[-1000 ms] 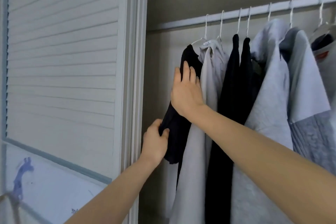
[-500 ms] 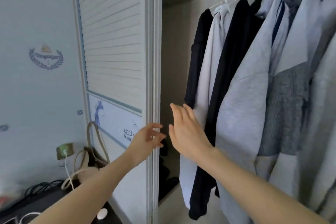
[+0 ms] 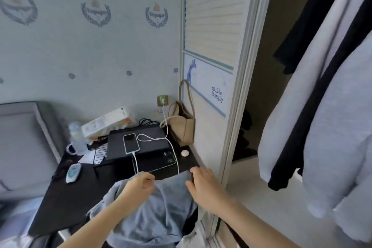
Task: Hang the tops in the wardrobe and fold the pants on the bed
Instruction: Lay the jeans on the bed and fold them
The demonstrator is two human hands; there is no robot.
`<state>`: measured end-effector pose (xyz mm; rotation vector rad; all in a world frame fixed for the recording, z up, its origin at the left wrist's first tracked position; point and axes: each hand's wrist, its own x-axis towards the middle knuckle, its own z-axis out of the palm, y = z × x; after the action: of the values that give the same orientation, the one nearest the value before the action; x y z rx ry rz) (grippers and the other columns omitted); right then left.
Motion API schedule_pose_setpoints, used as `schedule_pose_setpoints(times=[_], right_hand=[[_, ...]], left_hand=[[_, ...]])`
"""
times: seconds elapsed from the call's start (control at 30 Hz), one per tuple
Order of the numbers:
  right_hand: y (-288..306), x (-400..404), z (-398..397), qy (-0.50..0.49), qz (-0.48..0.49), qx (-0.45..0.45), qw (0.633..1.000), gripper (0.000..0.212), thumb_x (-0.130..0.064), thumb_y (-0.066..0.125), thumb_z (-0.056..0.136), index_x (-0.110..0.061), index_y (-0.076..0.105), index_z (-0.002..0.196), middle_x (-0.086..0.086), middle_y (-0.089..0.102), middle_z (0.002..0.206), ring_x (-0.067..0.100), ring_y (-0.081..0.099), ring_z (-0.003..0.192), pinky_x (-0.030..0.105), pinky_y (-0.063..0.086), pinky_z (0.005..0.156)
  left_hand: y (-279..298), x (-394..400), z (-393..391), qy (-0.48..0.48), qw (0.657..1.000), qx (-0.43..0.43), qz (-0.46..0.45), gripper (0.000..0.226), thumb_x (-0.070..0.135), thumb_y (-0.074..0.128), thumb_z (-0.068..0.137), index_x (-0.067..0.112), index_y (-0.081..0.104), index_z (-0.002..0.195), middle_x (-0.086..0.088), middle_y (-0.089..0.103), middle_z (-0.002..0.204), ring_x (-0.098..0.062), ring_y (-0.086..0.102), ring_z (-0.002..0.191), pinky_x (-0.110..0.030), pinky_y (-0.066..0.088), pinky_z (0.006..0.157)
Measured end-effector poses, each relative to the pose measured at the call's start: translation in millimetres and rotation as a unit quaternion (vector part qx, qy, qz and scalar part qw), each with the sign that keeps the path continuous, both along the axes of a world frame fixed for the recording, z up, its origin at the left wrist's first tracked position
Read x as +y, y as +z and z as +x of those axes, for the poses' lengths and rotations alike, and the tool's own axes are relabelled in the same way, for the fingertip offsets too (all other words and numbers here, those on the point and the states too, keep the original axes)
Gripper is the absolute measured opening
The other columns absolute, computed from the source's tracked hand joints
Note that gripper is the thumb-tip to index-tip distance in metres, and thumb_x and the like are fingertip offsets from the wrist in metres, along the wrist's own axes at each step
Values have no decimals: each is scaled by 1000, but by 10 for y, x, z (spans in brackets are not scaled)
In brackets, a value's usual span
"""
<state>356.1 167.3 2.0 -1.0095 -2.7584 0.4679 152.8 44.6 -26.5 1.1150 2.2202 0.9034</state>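
We see one crumpled blue-grey cloth garment [image 3: 153, 213], our left hand [image 3: 138, 187] gripping its top edge, our right hand [image 3: 203, 184] loose-fingered touching it, one black desk [image 3: 66, 193] beneath, five hanging tops [image 3: 332, 127] to the right.

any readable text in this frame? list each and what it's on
"millie & sally": lower panel of the wardrobe door, printed beside a blue giraffe drawing.
Wallpaper crests: each has a banner of lettering, too blurred to read.
Box at the back of the black desk: printing on it, too blurred to read.
Phone on the desk: screen dark, no text.
Nothing else legible.
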Motion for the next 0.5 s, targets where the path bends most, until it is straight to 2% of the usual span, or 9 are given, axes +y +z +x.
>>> schedule_pose_setpoints(times=[0.07,0.13,0.2,0.27,0.3,0.37,0.43,0.47,0.5], right_hand=[[-219,-161,-175,-10,-92,-36,995,49,-44,39,99,-10,40,134,9,49,132,28,46,121,38,43,98],[-337,-184,-231,-50,-137,-49,988,58,-48,39,98,-7,33,139,12,43,136,31,46,122,37,41,98],[-427,-233,-410,-99,-138,-45,984,64,-50,41,97,-5,28,142,16,38,137,34,43,123,38,38,100],[-473,-249,-540,-149,-118,-39,981,72,-53,45,95,-4,25,144,17,36,136,34,41,124,38,38,103],[-503,-269,-613,-162,-111,-43,980,77,-56,46,93,-4,25,145,17,34,137,34,40,124,38,39,103],[-541,-298,-683,-167,-88,-67,980,80,-64,46,88,-10,28,144,15,32,137,34,38,124,38,40,97],[-588,-332,-751,-168,-59,-95,979,70,-68,45,86,-20,37,136,12,32,134,33,38,121,37,42,89],[-609,-343,-792,-172,-45,-102,979,60,-66,45,87,-24,42,129,10,33,132,32,39,119,36,41,86],[-614,-345,-810,-181,-34,-98,978,48,-62,46,89,-27,45,121,9,35,129,31,41,116,35,41,83]], left_hand=[[-223,-376,-202,61,996,60,-38,23,10,60,88,18,67,109,5,67,105,-16,64,93,-14,43,68],[-374,-573,-281,136,984,99,-51,30,13,60,88,16,62,118,-4,61,118,-22,55,103,-25,44,83],[-509,-839,-367,200,968,124,-82,46,17,60,87,18,50,132,-7,48,131,-30,43,116,-35,39,96],[-587,-1015,-448,223,957,144,-114,57,26,62,88,19,40,141,-8,41,139,-33,37,125,-39,36,101],[-629,-1098,-508,243,958,106,-110,64,31,64,88,14,37,143,-11,41,142,-35,37,128,-40,36,102],[-670,-1142,-574,273,958,-21,-83,72,39,69,87,6,38,143,-14,47,140,-34,44,129,-37,41,95],[-672,-1152,-606,254,961,-92,-65,51,46,69,85,15,54,123,-3,62,119,-28,56,116,-28,43,75],[-674,-1151,-623,240,964,-103,-57,34,47,69,85,23,57,107,4,64,105,-24,61,106,-24,42,66],[-679,-1143,-623,223,969,-99,-50,28,46,69,86,26,54,98,8,62,96,-19,61,96,-21,40,61]])
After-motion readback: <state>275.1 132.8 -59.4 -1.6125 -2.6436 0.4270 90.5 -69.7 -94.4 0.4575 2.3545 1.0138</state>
